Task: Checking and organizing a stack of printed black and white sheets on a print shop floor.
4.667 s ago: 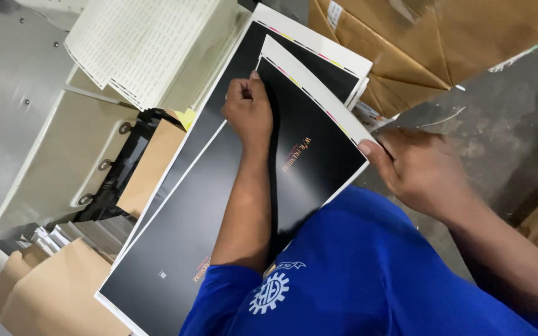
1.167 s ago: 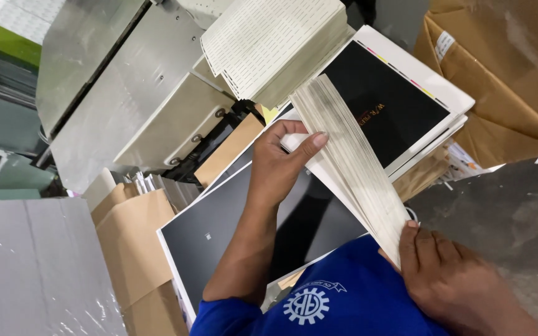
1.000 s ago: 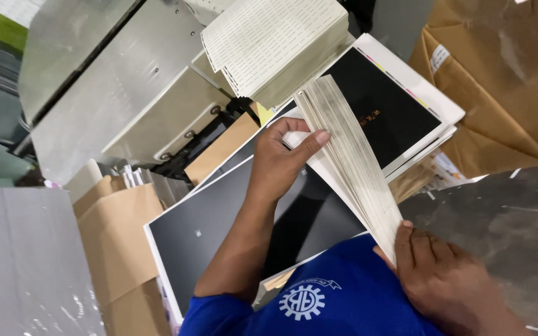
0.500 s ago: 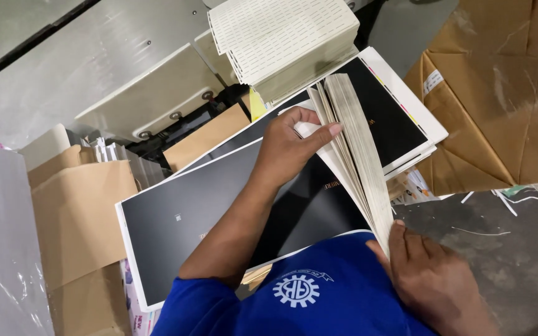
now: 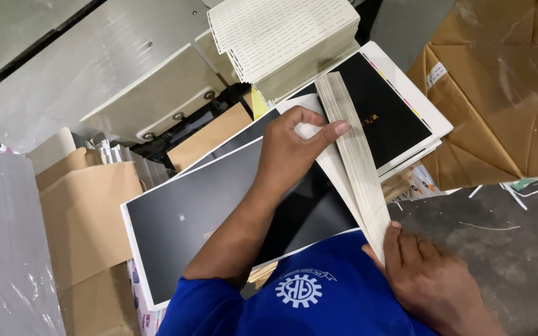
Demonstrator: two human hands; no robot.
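A thick stack of large black printed sheets with white borders lies in front of me. My left hand is gripping the lifted edge of a sheaf of those sheets, thumb on top, bending it up so its pale edges fan out. At the sheaf's near corner, by my blue shirt, my right hand holds it with the fingers against the paper edge. More black sheets lie flat beneath the lifted sheaf.
A grey metal machine stands behind the stack, with a pile of perforated cream boards on it. Brown wrapping paper lies at the right, brown cardboard at the left, and grey floor at the lower right.
The view has shifted and the stack sits lower and more to the left. The sheaf stays lifted and fanned in both hands; 4.7 s ago the sheets lay flat under both hands.
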